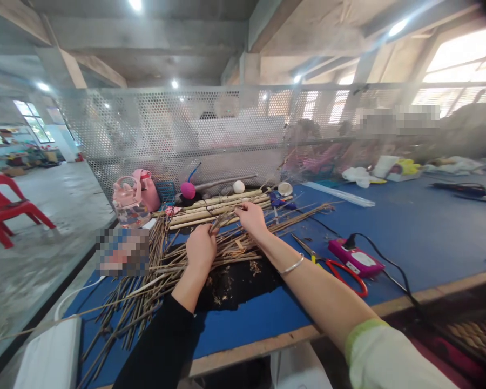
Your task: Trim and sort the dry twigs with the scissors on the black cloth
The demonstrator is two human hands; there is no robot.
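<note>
My left hand (201, 249) is closed, thumb and fingers pinched round thin brown twigs (225, 217) just above the pile. My right hand (251, 220), a silver bangle on its wrist, is closed on the far end of the same twigs. How many twigs are held cannot be made out. Beneath both hands a loose heap of dry sticks (156, 265) spreads over the table toward its left front. A black cloth (243, 289) with pale scraps on it lies under the heap, nearest me.
Red-handled scissors (350, 278) and a magenta power strip (356, 257) lie at right on the blue table (421, 232). A blue glue gun (282, 201) rests behind the sticks. Pink bottles (146, 189) stand back left. A perforated metal screen (178, 129) closes off the rear.
</note>
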